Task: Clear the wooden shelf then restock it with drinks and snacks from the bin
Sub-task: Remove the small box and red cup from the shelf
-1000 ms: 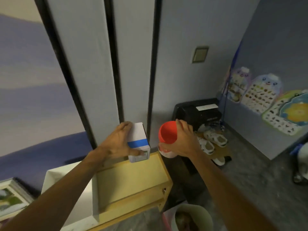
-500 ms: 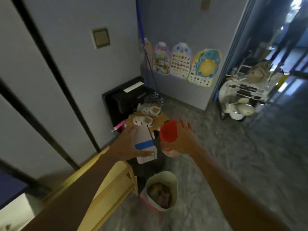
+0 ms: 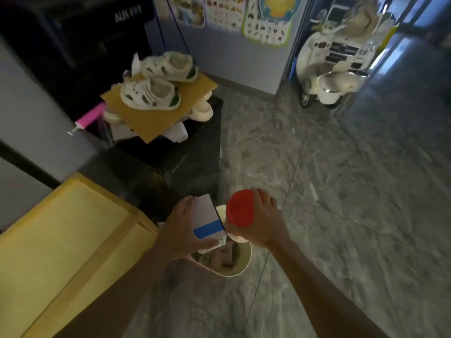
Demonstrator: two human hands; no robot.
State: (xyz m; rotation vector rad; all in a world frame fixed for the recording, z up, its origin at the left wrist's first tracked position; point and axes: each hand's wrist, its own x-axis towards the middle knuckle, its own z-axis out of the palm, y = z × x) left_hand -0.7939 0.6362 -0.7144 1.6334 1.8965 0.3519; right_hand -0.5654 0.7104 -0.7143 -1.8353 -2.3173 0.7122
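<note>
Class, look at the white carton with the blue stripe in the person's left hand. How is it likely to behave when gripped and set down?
The carton looks flat-sided, so it probably will not roll and should stand steadily. The left hand alone carries it above the bin, suggesting it is fairly light. If it is thin card, a hard squeeze might dent it.

White carton (image 3: 207, 219), red-lidded cup (image 3: 240, 213) held over bin (image 3: 240, 265).

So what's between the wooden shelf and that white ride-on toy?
In the head view, the bin beneath both hands, then bare grey floor up to the toy.
</note>
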